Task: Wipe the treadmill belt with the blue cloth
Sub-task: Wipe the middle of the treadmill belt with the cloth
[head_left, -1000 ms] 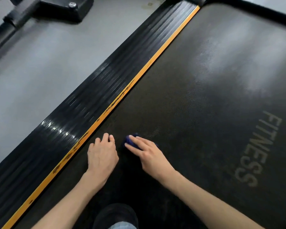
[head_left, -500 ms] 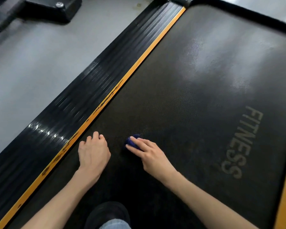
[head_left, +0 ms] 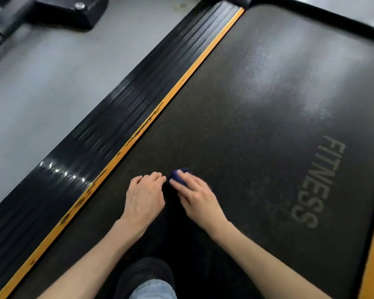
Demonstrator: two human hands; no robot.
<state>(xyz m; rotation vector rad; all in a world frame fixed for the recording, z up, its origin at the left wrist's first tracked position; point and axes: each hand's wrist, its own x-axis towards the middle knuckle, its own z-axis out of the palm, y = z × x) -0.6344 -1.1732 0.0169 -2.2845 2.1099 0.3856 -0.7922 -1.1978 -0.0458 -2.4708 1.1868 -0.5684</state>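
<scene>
Textured treadmill belt carries a wadded blue cloth, probably soft and light; right hand presses its top with straight fingers, left hand rests curled, empty.

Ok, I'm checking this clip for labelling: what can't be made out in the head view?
Head view only.
Blue cloth: mostly hidden under the right hand; size and folds unknown.
Left hand: fingertips tucked under, hidden by its knuckles.
Treadmill belt: near end cut off by the bottom edge, partly covered by a shoe.
Black machine base: blurred, cut by the top edge.
</scene>
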